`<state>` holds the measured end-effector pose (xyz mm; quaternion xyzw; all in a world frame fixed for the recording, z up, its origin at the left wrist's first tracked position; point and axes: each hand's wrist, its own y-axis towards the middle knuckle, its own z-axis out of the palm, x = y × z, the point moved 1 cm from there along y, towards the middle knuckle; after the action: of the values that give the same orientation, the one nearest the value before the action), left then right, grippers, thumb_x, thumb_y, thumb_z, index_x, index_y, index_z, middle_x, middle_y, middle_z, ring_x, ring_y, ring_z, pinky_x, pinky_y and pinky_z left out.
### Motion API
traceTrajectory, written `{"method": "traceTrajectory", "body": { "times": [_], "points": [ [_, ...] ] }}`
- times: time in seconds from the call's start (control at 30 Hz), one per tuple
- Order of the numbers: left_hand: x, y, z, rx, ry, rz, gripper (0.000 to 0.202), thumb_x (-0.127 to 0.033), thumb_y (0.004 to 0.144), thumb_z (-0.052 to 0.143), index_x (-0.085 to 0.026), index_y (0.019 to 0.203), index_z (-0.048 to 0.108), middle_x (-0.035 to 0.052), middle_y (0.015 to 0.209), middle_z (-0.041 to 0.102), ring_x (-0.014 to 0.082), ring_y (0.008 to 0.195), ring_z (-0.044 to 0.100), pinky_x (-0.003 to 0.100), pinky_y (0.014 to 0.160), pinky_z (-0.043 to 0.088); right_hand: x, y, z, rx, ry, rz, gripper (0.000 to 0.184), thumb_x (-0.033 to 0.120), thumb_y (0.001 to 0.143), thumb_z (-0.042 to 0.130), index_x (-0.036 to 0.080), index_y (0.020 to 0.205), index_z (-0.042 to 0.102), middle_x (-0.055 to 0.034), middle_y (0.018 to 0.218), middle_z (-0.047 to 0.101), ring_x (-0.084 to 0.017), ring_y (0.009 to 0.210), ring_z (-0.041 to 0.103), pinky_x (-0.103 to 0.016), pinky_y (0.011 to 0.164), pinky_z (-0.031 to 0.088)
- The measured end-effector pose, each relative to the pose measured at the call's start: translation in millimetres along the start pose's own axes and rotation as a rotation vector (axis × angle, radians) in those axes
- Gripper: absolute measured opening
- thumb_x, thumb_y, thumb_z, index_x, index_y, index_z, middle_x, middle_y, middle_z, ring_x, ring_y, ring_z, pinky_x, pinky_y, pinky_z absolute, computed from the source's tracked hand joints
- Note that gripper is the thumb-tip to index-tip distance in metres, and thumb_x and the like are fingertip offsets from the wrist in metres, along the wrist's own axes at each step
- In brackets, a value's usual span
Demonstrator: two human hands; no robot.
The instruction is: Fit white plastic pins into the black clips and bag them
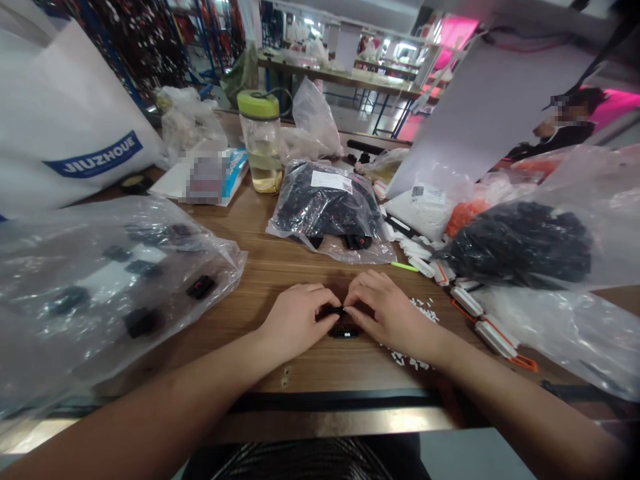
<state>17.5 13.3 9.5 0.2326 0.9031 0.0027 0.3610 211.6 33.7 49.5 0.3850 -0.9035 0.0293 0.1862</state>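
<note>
Near the front middle of the table, my left hand (297, 320) is closed, thumb and fingers round a small black connector housing (334, 310). My right hand (387, 313) meets it there, its thumb and forefinger pinched together at the housing's right end. Whatever lies between those right fingertips is too small to make out. Just below the hands, a second black connector housing (345, 333) with white dots on its face rests on the wood. Small white pieces (413, 360) are scattered beside and partly behind my right hand and wrist.
Ahead stands a clear bag of black housings (327, 200). On the left lies a plastic bag (115, 287) with several black parts. A green-lidded bottle (260, 143) stands behind. White-and-orange parts (495, 337) and a bag of black parts (525, 243) line the right. A person (565, 123) sits beyond.
</note>
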Motion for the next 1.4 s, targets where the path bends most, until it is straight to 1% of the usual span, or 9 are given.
{"method": "traceTrajectory", "body": {
  "times": [0.3,0.53,0.67,0.83,0.93,1.03,1.17,1.27,1.4],
  "points": [
    [0,-1,0.6,-0.008,-0.004,0.006,0.004,-0.018,0.083,0.069,-0.021,0.085,0.068,-0.0024,0.073,0.061,0.0162,0.072,0.057,0.030,0.069,0.044,6,3,-2,0.052,-0.012,-0.029,0.015,0.022,0.096,0.051,0.019,0.087,0.062,-0.0065,0.092,0.062,-0.021,0.090,0.053,-0.035,0.082,0.039],
    [1,0,1.2,-0.017,-0.023,-0.019,0.004,-0.019,0.083,0.070,-0.022,0.085,0.069,-0.0023,0.073,0.062,0.0165,0.071,0.058,0.032,0.073,0.047,13,3,-7,0.102,-0.151,-0.057,0.029,0.020,0.100,0.040,0.017,0.091,0.068,-0.0091,0.090,0.066,-0.021,0.087,0.054,-0.037,0.080,0.036],
    [0,0,1.1,-0.013,-0.035,-0.031,0.007,-0.018,0.082,0.071,-0.022,0.087,0.070,-0.0026,0.072,0.062,0.0166,0.071,0.059,0.033,0.075,0.048,10,-2,-7,0.085,-0.133,-0.085,0.027,0.021,0.098,0.045,0.019,0.097,0.072,-0.0064,0.089,0.069,-0.021,0.087,0.057,-0.038,0.082,0.035],
    [2,-1,2.6,-0.025,-0.024,-0.020,0.007,-0.019,0.083,0.069,-0.024,0.088,0.071,-0.0022,0.073,0.063,0.0167,0.072,0.059,0.033,0.077,0.048,9,-5,-7,0.082,-0.125,-0.112,0.025,0.019,0.095,0.050,0.022,0.098,0.075,-0.0060,0.091,0.069,-0.021,0.089,0.058,-0.039,0.083,0.036],
    [3,-1,3.2,-0.036,-0.022,-0.019,0.009,-0.021,0.083,0.069,-0.025,0.090,0.072,-0.0023,0.072,0.062,0.0170,0.072,0.059,0.034,0.076,0.048,-2,-9,-14,0.034,-0.019,-0.066,0.023,0.022,0.094,0.053,0.024,0.101,0.075,-0.0047,0.097,0.071,-0.020,0.093,0.061,-0.038,0.087,0.040],
    [4,-1,3.1,-0.035,-0.027,-0.021,0.011,-0.022,0.082,0.071,-0.025,0.092,0.073,-0.0022,0.071,0.061,0.0173,0.070,0.057,0.034,0.074,0.047,-23,-17,-25,0.004,0.043,0.020,0.020,0.025,0.094,0.057,0.024,0.094,0.077,-0.0046,0.095,0.073,-0.019,0.090,0.064,-0.037,0.087,0.045],
    [4,-1,2.9,-0.030,-0.035,-0.031,0.010,-0.022,0.082,0.070,-0.024,0.092,0.073,-0.0022,0.071,0.059,0.0166,0.069,0.056,0.033,0.071,0.046,-45,-28,-29,0.132,0.045,0.093,0.019,0.025,0.092,0.060,0.023,0.086,0.078,-0.0041,0.087,0.074,-0.018,0.082,0.065,-0.036,0.083,0.046],
    [4,-1,3.3,-0.025,-0.025,-0.031,0.010,-0.023,0.082,0.070,-0.024,0.092,0.072,-0.0024,0.070,0.059,0.0162,0.068,0.055,0.032,0.070,0.045,-48,-30,-24,0.180,0.037,0.090,0.019,0.024,0.092,0.060,0.022,0.086,0.078,-0.0034,0.087,0.074,-0.018,0.082,0.065,-0.036,0.082,0.044],
    [5,-1,4.1,-0.032,-0.021,-0.027,0.009,-0.024,0.083,0.069,-0.025,0.091,0.072,-0.0023,0.071,0.059,0.0162,0.068,0.055,0.032,0.069,0.044,-44,-29,-19,0.197,-0.048,0.059,0.018,0.020,0.091,0.060,0.021,0.082,0.076,-0.0022,0.083,0.073,-0.018,0.080,0.063,-0.036,0.082,0.040]
  ]
}}
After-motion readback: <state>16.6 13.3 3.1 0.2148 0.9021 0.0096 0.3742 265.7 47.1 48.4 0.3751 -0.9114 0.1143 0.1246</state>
